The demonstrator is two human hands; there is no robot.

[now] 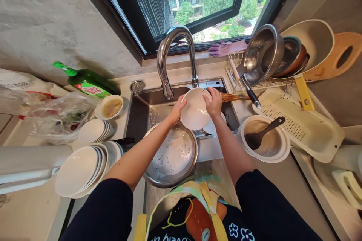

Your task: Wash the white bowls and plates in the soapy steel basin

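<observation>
A white plate (195,111) is held tilted over the sink (140,111), under the chrome faucet (167,90). My left hand (177,110) grips its left rim, with the thumb on the face. On the opposite side my right hand (214,102) is closed on the rim, its thumb also on the face. Fingers behind the plate are hidden. Below my left forearm stands a steel basin (172,158) of foamy water. Another white dish (210,127) shows partly behind the held plate, in the sink. Whether water runs from the faucet, I cannot tell.
Left: stacked plates (76,171), small dishes (92,131), a bowl of yellowish paste (112,107), a green soap bottle (93,84). Right: a bamboo brush (233,97), a white pot (270,148) with a dark ladle (261,135), a rack (234,77) of pans, a perforated tray (319,135).
</observation>
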